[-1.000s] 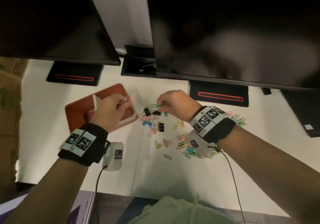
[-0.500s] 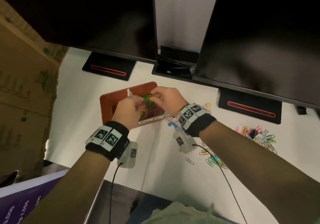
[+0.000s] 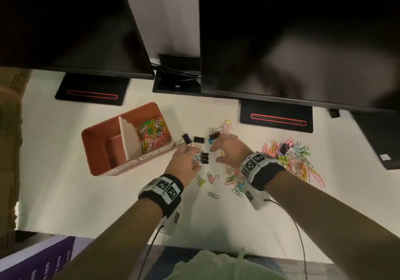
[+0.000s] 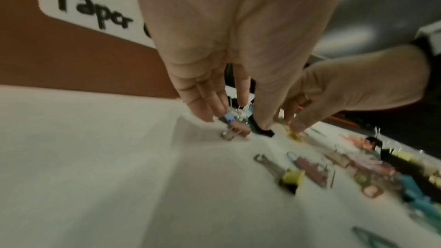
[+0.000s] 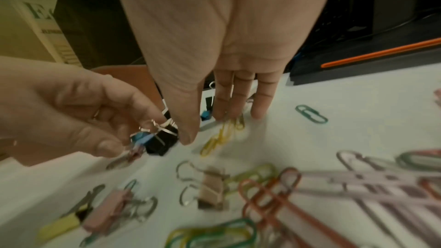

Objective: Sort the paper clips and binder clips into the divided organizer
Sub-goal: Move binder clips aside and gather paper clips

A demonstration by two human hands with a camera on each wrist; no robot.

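Note:
A brown organizer (image 3: 97, 141) with a white divider stands left of my hands; its right compartment holds several coloured paper clips (image 3: 152, 133), labelled "Paper" (image 4: 90, 10). My left hand (image 3: 195, 160) is down on the table and pinches a small cluster of binder clips (image 5: 152, 139), blue, pink and black (image 4: 236, 128). Just to its right, my right hand (image 3: 216, 153) is spread with straight fingers (image 5: 261, 101), the tips touching yellow paper clips (image 5: 222, 135). More black binder clips (image 3: 198, 140) lie beyond the hands.
A big mixed pile of clips (image 3: 292, 160) lies at the right, with loose binder clips (image 3: 211, 178) and paper clips (image 3: 213, 195) nearer me. Two monitors on stands (image 3: 276, 118) overhang the back. A cardboard box (image 3: 10, 128) stands at the left.
Both hands have left the organizer and moved right and down to the loose clips on the table. The paper clips they held over the right compartment are gone from the fingers.

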